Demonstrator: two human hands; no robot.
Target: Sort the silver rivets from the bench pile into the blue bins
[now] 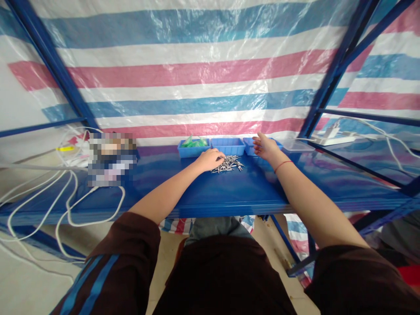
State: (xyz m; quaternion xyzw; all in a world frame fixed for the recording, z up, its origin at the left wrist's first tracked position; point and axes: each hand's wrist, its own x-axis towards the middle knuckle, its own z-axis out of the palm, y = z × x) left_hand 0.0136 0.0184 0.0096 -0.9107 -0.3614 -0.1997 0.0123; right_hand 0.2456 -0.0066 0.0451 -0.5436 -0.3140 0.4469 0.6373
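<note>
A loose pile of slim silver metal pins (231, 163), which look like pop rivets, lies on the blue tabletop (226, 190). My left hand (209, 160) rests at the pile's left side, fingers curled over it and touching the pins; what is between the fingertips is hidden. Over the right blue bin (249, 146) is my right hand (266, 148), its fingers apart and nothing visible in them. That bin's inside is mostly covered by this hand. The middle blue bin (228, 145) stands just behind the pile.
Green plastic packets (196, 142) fill the left blue bin (193, 152). A clear plastic tray (298, 145) sits right of the bins, near a white power strip (334, 138). White cables (70, 197) hang over the table's left edge. Blue posts (328, 83) frame the striped sheet (203, 78).
</note>
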